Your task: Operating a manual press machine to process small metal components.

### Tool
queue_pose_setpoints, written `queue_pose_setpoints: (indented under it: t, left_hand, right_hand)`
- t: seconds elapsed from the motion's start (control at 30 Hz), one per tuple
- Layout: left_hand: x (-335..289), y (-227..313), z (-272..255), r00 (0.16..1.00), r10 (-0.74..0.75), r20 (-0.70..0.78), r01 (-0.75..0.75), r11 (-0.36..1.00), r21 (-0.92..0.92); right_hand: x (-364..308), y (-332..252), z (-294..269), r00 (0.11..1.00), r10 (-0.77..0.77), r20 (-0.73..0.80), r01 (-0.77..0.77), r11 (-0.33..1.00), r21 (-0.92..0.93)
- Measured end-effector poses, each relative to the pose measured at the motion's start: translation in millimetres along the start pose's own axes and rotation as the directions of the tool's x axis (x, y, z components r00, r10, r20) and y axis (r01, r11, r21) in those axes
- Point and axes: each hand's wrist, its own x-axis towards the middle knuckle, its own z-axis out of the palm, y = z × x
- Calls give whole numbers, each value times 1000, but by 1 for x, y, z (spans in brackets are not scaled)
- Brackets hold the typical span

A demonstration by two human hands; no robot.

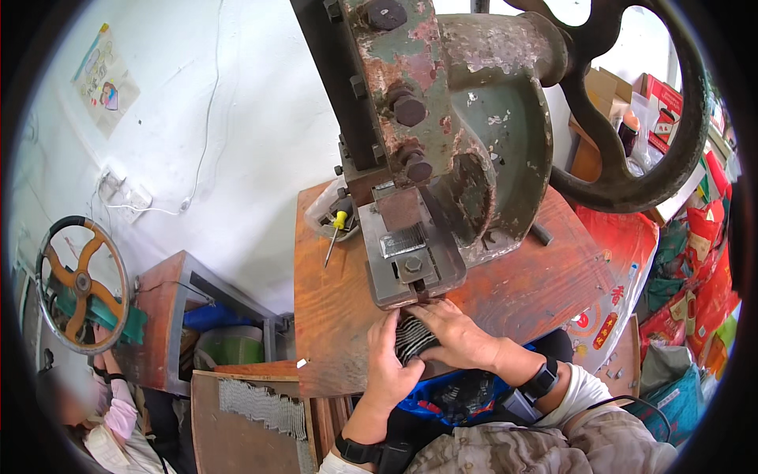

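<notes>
Two bare hands are holding a bundle of thin, wavy grey strips between them, just at the near edge of a heavy press [505, 158]. The left hand [389, 367] is closing around the bundle from the left, its fingers pointing away from the person; the right hand [460, 338] is closing in from the right, its fingers reaching over the far end. The bundle of strips [414, 338] is showing in the narrow gap between the palms, with dark and light edges alternating.

Directly beyond the fingertips, a steel die block [391, 278] is sitting under the press, with a ribbed grey piece [403, 239] lying on it. Beyond and left of the hands, a yellow-handled screwdriver [340, 219] is leaning on a clear plastic container [320, 217]. Around these, a worn wooden table [513, 292] is spreading out to both sides. Far beyond and right of the hands, a large dark handwheel [695, 126] is rising from the press.

Just below the hands, a blue container [418, 407] is holding dark pieces, too unclear to tell. Left of the hands and lower, a wooden tray [213, 426] is carrying rows of grey wavy strips [260, 405]. Farther left, another person [114, 411] is sitting near a spoked wheel [83, 284].
</notes>
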Motion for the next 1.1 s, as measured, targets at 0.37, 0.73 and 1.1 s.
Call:
queue_pose_setpoints:
  t: [0.37, 0.73, 1.1]
  left_hand:
    - [-8, -3, 3, 998, -45, 41, 47, 998, -35]
    - [-8, -16, -2, 981, -132, 145, 148, 983, -106]
    - [-6, -4, 7, 994, -97, 52, 97, 995, -9]
  right_hand:
    - [4, 2, 0, 998, 29, 62, -28, 999, -16]
    - [-7, 11, -14, 999, -22, 39, 20, 998, 51]
    - [-12, 9, -23, 997, -70, 38, 73, 995, -66]
